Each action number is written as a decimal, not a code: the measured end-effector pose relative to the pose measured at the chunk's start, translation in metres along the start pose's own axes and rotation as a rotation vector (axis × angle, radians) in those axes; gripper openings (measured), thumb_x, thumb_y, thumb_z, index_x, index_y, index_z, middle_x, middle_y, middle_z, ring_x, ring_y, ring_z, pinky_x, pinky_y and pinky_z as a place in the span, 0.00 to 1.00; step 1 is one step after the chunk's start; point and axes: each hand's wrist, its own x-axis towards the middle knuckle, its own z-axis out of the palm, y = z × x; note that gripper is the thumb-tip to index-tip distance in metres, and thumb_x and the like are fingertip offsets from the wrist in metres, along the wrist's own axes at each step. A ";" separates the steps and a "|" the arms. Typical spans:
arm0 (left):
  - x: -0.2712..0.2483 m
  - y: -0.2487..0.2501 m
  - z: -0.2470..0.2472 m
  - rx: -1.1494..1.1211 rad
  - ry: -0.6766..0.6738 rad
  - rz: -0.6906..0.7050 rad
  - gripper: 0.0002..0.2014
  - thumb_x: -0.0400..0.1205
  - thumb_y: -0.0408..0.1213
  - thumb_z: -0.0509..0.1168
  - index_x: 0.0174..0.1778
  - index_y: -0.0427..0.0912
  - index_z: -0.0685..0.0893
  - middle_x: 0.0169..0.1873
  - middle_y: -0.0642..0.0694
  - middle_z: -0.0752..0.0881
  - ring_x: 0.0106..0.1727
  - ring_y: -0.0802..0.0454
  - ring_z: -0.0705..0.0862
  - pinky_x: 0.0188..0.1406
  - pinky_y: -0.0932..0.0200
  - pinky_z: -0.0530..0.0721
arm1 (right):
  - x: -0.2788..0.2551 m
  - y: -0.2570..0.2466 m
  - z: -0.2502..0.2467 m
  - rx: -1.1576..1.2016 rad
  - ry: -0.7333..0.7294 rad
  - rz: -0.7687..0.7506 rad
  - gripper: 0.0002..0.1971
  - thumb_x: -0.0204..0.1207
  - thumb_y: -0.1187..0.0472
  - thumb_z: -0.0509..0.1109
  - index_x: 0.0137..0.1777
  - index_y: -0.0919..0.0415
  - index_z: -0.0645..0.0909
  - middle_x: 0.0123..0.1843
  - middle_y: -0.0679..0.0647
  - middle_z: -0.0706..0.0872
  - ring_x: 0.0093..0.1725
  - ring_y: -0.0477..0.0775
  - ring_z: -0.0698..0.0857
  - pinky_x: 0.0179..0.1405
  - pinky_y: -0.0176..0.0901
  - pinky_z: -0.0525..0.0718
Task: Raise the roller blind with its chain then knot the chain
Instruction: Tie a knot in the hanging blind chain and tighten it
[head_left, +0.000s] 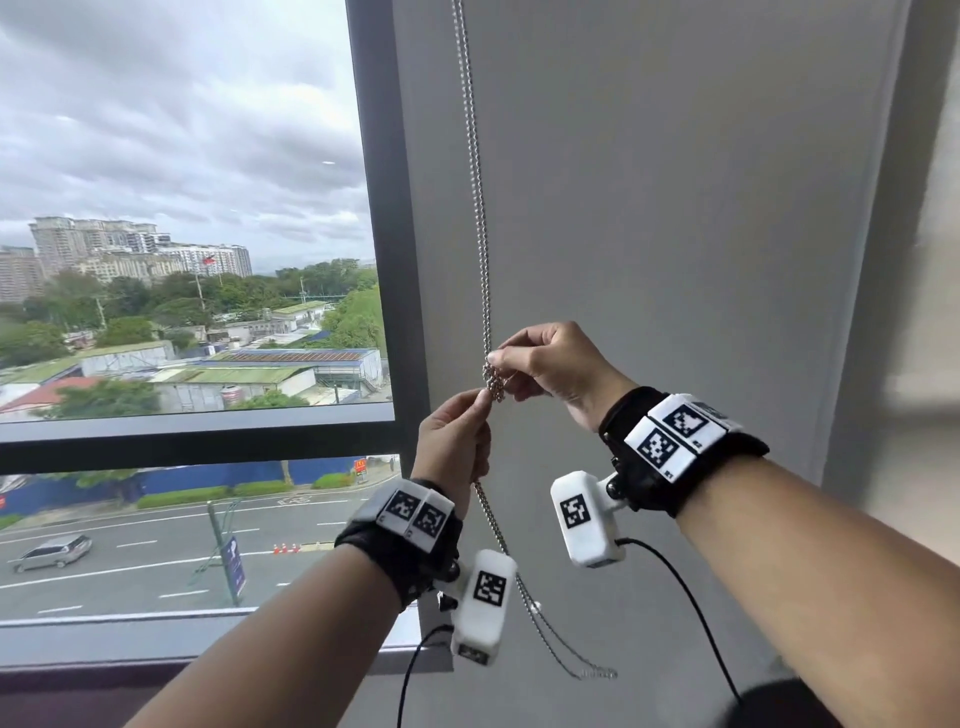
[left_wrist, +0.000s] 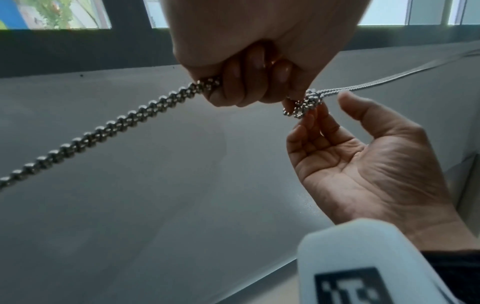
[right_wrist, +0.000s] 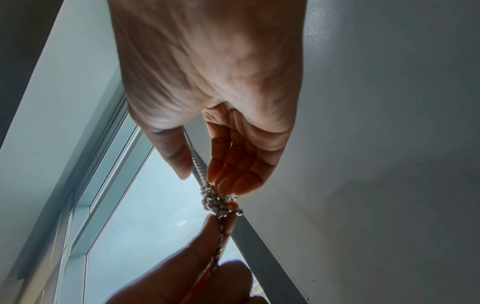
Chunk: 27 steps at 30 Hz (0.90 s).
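Observation:
A silver bead chain (head_left: 474, 156) hangs doubled beside the dark window frame. It is bunched into a knot (head_left: 493, 382) at chest height. My left hand (head_left: 480, 402) grips both strands just under the knot, fingers curled round the chain (left_wrist: 130, 117). My right hand (head_left: 504, 370) pinches the knot from the right, thumb just above it and fingertips under it. In the left wrist view the right hand's fingertips (left_wrist: 310, 118) touch the knot (left_wrist: 303, 105). The right wrist view shows the chain (right_wrist: 194, 156) running between thumb and fingers to the knot (right_wrist: 221, 203). The blind's roller is out of view.
Below my left hand the chain's loop (head_left: 597, 673) hangs slack. A flat grey panel (head_left: 675, 208) stands behind the chain. The uncovered window (head_left: 182, 208) on the left looks over buildings and a road, with a dark sill (head_left: 197, 431) across it.

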 end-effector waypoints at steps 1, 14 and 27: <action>-0.001 -0.002 0.000 -0.026 0.002 -0.020 0.05 0.80 0.39 0.66 0.39 0.45 0.85 0.15 0.54 0.65 0.14 0.59 0.60 0.14 0.70 0.56 | 0.001 -0.001 0.001 -0.019 0.006 -0.008 0.09 0.71 0.61 0.77 0.43 0.69 0.87 0.33 0.58 0.86 0.27 0.52 0.81 0.29 0.42 0.82; -0.009 -0.018 -0.008 -0.092 -0.046 -0.122 0.07 0.78 0.38 0.68 0.47 0.41 0.89 0.19 0.50 0.68 0.18 0.57 0.59 0.19 0.65 0.55 | 0.018 0.005 0.008 -0.148 0.069 -0.086 0.11 0.74 0.57 0.77 0.44 0.67 0.91 0.27 0.47 0.85 0.19 0.38 0.76 0.31 0.34 0.74; -0.023 -0.045 -0.041 0.174 -0.133 -0.068 0.06 0.78 0.25 0.64 0.38 0.28 0.85 0.25 0.40 0.88 0.26 0.52 0.86 0.33 0.62 0.86 | 0.015 0.002 0.002 -0.152 -0.004 -0.110 0.05 0.74 0.59 0.77 0.40 0.58 0.92 0.40 0.49 0.93 0.48 0.44 0.89 0.63 0.35 0.80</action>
